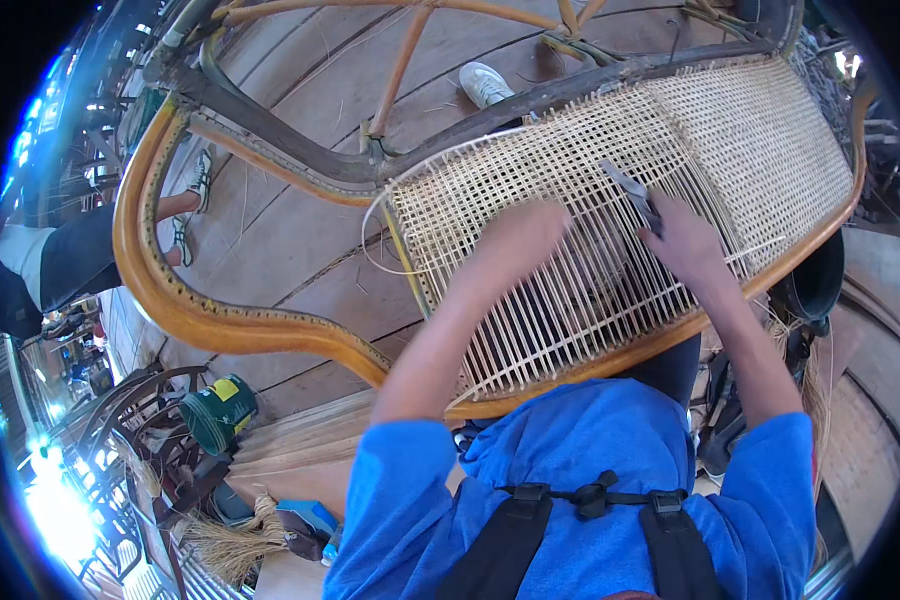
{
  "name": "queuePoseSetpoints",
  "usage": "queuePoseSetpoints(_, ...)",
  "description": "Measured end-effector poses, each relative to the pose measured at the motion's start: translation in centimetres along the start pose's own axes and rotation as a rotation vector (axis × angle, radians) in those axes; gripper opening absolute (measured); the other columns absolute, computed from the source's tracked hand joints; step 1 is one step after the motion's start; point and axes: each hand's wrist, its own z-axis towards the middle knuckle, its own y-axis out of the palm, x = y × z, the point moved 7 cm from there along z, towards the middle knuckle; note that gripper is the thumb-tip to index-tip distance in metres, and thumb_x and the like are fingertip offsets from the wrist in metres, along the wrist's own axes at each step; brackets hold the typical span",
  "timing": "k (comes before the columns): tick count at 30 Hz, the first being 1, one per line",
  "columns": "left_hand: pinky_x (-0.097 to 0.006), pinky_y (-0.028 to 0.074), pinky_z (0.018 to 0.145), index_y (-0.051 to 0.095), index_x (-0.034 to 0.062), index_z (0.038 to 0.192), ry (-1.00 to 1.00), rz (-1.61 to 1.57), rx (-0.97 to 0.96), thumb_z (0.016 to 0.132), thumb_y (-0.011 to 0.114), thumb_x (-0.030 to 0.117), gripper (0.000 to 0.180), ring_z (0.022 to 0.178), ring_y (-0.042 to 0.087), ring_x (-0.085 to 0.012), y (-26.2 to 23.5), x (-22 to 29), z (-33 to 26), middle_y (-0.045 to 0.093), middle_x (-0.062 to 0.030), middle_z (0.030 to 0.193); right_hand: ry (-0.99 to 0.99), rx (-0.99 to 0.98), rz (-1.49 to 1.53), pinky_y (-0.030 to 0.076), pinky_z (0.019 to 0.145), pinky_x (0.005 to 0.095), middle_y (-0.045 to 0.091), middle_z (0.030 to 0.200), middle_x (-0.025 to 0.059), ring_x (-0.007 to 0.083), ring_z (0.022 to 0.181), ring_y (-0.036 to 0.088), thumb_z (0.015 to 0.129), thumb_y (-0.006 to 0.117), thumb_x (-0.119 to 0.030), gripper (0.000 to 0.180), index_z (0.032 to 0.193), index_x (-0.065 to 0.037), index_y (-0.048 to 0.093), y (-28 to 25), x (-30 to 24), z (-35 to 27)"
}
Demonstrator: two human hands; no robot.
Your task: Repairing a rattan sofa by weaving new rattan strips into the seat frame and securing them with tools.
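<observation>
A wooden furniture frame (240,330) lies across my lap, with a pale cane panel (760,140) woven over part of it. The weave is tight at the far side and right. Nearer me, mostly parallel strands (540,330) run with open gaps. My right hand (688,240) is closed around a slim grey metal tool with a dark handle (625,183), its tip over the woven part; its exact kind is unclear. Over the left part of the panel is my left hand (532,235), its fingers smeared by motion. A loose cane strand (368,240) loops out past the panel's left edge.
Bare frame rails (270,130) curve away at the far left. A white shoe (484,84) shows beyond the panel. Another person's legs (80,250) are at the left. A green bucket (220,413) and bundled fibres (235,540) sit at the lower left; a dark bucket (816,280) stands right.
</observation>
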Motion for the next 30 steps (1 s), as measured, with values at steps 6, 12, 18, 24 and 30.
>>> queuePoseSetpoints(6,-0.044,0.047,0.077,0.064,0.0109,0.096,-0.191,0.382,0.204,0.085,0.049,0.019,0.02,0.089,0.059,-0.0321,-6.0,-9.3,9.2,0.062,-0.0147,0.093,-0.233,0.047,-0.217,0.05,0.07,0.0441,0.057,0.095,0.0156,0.0338,0.085,0.061,0.081,0.056,-0.011,0.036,0.115,-0.009,0.045,2.9,-4.7,10.3)
queuePoseSetpoints(12,-0.041,0.046,0.086,0.067,0.0112,0.093,0.075,0.531,0.366,0.086,0.05,0.019,0.02,0.099,0.056,-0.0304,-4.4,-11.4,9.8,0.056,-0.0118,0.101,-0.276,0.028,-0.211,0.05,0.073,0.0438,0.057,0.098,0.0177,0.0346,0.086,0.061,0.081,0.049,-0.004,0.033,0.114,-0.005,0.047,4.1,-8.2,13.1)
queuePoseSetpoints(18,-0.043,0.048,0.082,0.066,0.0094,0.087,0.044,0.319,0.393,0.082,0.053,0.018,0.017,0.092,0.057,-0.0354,-4.6,-13.8,11.3,0.06,-0.0169,0.098,-0.22,0.004,-0.306,0.052,0.072,0.0429,0.057,0.099,0.0172,0.0334,0.086,0.063,0.082,0.049,-0.004,0.029,0.111,-0.002,0.048,5.1,-9.4,14.0)
queuePoseSetpoints(24,-0.042,0.047,0.079,0.067,0.0089,0.085,0.079,0.239,0.349,0.079,0.056,0.018,0.015,0.087,0.059,-0.0335,-4.9,-14.0,12.2,0.062,-0.0161,0.089,-0.258,0.156,-0.353,0.053,0.068,0.04,0.059,0.095,0.017,0.0313,0.083,0.064,0.081,0.051,-0.005,0.024,0.104,0.001,0.05,5.5,-11.3,13.2)
queuePoseSetpoints(30,-0.044,0.048,0.078,0.067,0.0075,0.084,0.086,0.359,0.36,0.082,0.053,0.022,0.02,0.085,0.061,-0.0342,-5.0,-13.6,12.8,0.063,-0.0169,0.089,-0.101,0.008,-0.214,0.053,0.073,0.038,0.062,0.097,0.0177,0.0296,0.088,0.064,0.084,0.05,-0.006,0.02,0.102,0.001,0.056,5.5,-11.9,13.0)
